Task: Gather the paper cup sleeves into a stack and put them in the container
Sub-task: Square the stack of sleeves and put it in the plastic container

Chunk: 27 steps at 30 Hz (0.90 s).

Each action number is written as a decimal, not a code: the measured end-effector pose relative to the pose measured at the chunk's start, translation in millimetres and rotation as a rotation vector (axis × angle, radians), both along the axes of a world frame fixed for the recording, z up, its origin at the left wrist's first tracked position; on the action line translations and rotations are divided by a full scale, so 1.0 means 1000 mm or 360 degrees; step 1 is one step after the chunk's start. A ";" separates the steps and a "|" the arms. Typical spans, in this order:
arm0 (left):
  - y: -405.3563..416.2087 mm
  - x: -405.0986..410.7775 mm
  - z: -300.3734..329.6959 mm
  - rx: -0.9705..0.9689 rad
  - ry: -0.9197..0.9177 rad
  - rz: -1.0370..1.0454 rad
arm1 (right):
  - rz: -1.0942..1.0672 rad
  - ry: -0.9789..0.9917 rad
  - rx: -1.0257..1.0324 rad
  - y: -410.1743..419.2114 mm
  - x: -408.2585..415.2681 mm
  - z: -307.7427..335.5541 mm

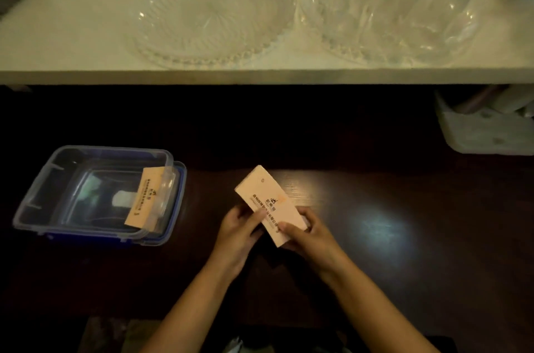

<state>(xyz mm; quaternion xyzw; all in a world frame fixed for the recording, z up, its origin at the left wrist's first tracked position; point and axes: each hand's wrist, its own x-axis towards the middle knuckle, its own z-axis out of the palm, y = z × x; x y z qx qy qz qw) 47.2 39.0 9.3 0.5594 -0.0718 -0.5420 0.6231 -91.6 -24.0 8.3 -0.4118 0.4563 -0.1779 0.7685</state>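
A stack of flat tan paper cup sleeves (267,196) with dark print is held above the dark table, tilted from upper left to lower right. My left hand (241,230) grips its left edge and my right hand (307,232) grips its lower right end. To the left stands a clear plastic container (43,196) with blue clips, open at the top. One single sleeve (146,198) leans inside it against the right wall.
A white shelf (72,43) runs across above the table and carries two cut-glass dishes (213,14) (387,23). A white object (485,127) sits at the table's far right under the shelf. Lamp glare lies on the dark wooden table (390,228).
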 end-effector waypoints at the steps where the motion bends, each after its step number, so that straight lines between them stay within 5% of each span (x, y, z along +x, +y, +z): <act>1: 0.003 0.001 0.004 0.0059 -0.0042 0.0017 | 0.0039 -0.0006 0.0046 0.003 0.005 0.003; 8: 0.031 0.038 0.042 0.0203 -0.0232 -0.0178 | 0.0475 0.0141 -0.0136 -0.012 0.034 0.041; 22: 0.073 0.099 0.078 0.0163 -0.0425 -0.0063 | 0.0551 -0.0153 -0.0137 0.020 0.105 0.080; 24: 0.091 0.168 0.073 0.0148 -0.0407 -0.0077 | 0.0571 -0.0081 -0.0173 0.039 0.166 0.076; 27: 0.096 0.182 0.073 0.0197 -0.0418 -0.0064 | 0.0660 -0.0055 -0.0523 0.042 0.166 0.075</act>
